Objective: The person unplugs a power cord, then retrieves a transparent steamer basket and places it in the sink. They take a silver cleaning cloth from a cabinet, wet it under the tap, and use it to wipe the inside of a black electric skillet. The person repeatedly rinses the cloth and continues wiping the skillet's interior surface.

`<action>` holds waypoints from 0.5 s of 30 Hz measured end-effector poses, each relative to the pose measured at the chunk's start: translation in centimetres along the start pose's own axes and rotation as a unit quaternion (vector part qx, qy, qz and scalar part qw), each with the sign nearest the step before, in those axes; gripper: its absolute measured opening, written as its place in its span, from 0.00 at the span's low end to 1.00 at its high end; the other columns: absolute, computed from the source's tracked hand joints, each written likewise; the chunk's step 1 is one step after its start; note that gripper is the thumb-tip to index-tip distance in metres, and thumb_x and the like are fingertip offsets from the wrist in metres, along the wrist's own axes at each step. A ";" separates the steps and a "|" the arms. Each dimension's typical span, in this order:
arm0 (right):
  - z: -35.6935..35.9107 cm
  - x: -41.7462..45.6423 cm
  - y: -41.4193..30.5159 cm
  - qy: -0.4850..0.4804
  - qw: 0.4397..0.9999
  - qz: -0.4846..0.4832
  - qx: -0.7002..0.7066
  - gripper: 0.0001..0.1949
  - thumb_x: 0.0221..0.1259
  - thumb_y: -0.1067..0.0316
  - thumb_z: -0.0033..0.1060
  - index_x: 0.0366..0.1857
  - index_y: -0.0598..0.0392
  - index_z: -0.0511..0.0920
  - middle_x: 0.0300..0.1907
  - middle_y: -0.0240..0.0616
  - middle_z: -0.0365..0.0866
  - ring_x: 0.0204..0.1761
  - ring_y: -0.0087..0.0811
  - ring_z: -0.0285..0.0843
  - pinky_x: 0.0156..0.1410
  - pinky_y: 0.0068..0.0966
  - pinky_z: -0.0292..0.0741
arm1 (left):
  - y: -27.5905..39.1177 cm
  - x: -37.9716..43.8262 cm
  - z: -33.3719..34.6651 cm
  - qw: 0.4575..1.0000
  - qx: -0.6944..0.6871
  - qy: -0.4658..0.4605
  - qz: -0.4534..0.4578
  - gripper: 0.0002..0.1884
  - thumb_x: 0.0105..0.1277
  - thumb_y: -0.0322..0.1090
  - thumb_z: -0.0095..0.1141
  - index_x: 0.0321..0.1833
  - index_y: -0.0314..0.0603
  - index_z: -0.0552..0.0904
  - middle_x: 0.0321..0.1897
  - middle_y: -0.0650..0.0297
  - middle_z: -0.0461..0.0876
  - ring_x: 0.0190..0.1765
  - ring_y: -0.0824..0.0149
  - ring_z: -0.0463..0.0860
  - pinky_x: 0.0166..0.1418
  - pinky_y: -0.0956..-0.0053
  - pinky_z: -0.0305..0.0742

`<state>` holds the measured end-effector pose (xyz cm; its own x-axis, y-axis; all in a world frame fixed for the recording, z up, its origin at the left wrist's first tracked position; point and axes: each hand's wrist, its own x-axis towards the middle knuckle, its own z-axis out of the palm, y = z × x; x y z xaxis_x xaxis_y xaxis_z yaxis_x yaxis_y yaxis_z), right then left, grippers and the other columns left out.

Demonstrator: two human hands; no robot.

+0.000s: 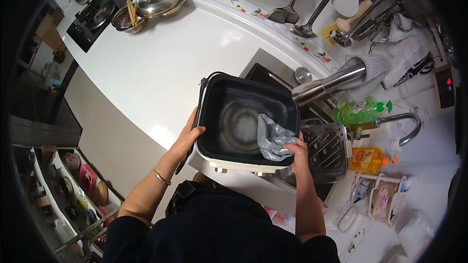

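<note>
Between my hands is an electric cooking pot with a black rectangular inside, a cream outer body and knobs on its near side. It is held above the edge of the counter and sink. My left hand grips its left side, the thumb over the rim. A black power cord runs down that side past my hand. My right hand grips the right rim and pins a grey cleaning cloth there. The cloth lies crumpled inside the pot, on the right. A cloudy ring marks the pot's floor.
At right, the sink holds a clear-walled draining tray, below a chrome faucet. Green and orange soap bottles stand behind it. Steel utensils hang on the wall. Lidded bowls and a gas stove are far left.
</note>
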<state>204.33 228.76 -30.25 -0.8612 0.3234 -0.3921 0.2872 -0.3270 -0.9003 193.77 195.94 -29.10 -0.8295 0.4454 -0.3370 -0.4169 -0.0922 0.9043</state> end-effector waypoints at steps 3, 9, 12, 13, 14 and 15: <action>0.0 0.3 0.5 -0.002 0.998 -0.030 -0.048 0.14 0.40 0.80 0.59 0.36 0.70 0.81 0.65 0.31 0.63 0.55 0.30 0.72 0.57 0.23 0.68 | 0.6 -0.3 0.3 1.000 -0.005 0.015 0.003 0.43 0.58 0.38 0.52 0.76 0.39 0.47 0.69 0.52 0.59 0.72 0.59 0.57 0.74 0.69 0.50; -1.4 1.2 0.8 -0.026 0.990 -0.054 -0.130 0.14 0.46 0.73 0.64 0.39 0.68 0.81 0.69 0.41 0.58 0.61 0.33 0.68 0.61 0.26 0.67 | 2.3 -0.2 2.8 0.996 0.061 0.033 -0.057 0.41 0.58 0.37 0.52 0.74 0.36 0.51 0.68 0.49 0.59 0.70 0.57 0.60 0.73 0.70 0.57; -3.1 2.2 1.7 -0.055 0.965 -0.098 -0.238 0.20 0.48 0.64 0.68 0.45 0.63 0.80 0.71 0.49 0.52 0.68 0.42 0.59 0.69 0.31 0.60 | 1.7 -0.2 2.9 0.996 0.072 0.039 -0.040 0.41 0.56 0.35 0.52 0.74 0.38 0.52 0.67 0.49 0.61 0.67 0.58 0.66 0.67 0.72 0.68; -3.4 2.1 1.1 -0.083 0.963 -0.085 -0.241 0.21 0.49 0.63 0.68 0.47 0.63 0.79 0.72 0.48 0.51 0.70 0.42 0.56 0.70 0.31 0.58 | 0.7 0.1 2.4 0.998 0.041 0.045 -0.031 0.40 0.56 0.33 0.50 0.74 0.40 0.52 0.65 0.50 0.63 0.63 0.61 0.71 0.61 0.76 0.74; -4.1 2.1 0.7 -0.120 0.963 -0.067 -0.231 0.23 0.51 0.63 0.67 0.51 0.62 0.77 0.73 0.47 0.48 0.72 0.41 0.51 0.72 0.31 0.54 | 0.3 0.0 2.2 0.998 0.032 0.050 -0.031 0.40 0.56 0.33 0.49 0.74 0.40 0.53 0.65 0.51 0.64 0.61 0.62 0.72 0.59 0.77 0.75; -5.1 2.3 0.1 -0.169 0.961 -0.073 -0.209 0.25 0.52 0.63 0.66 0.56 0.57 0.74 0.71 0.45 0.53 0.70 0.38 0.55 0.71 0.31 0.56 | 0.4 -0.1 2.5 0.998 0.022 0.053 -0.031 0.40 0.55 0.32 0.49 0.74 0.41 0.53 0.65 0.51 0.65 0.60 0.63 0.74 0.56 0.78 0.77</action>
<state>204.50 233.98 -32.17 -0.9717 0.0098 -0.2360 0.2357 0.1072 -0.9659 194.56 198.07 -28.05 -0.8385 0.3523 -0.4158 -0.4532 -0.0272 0.8910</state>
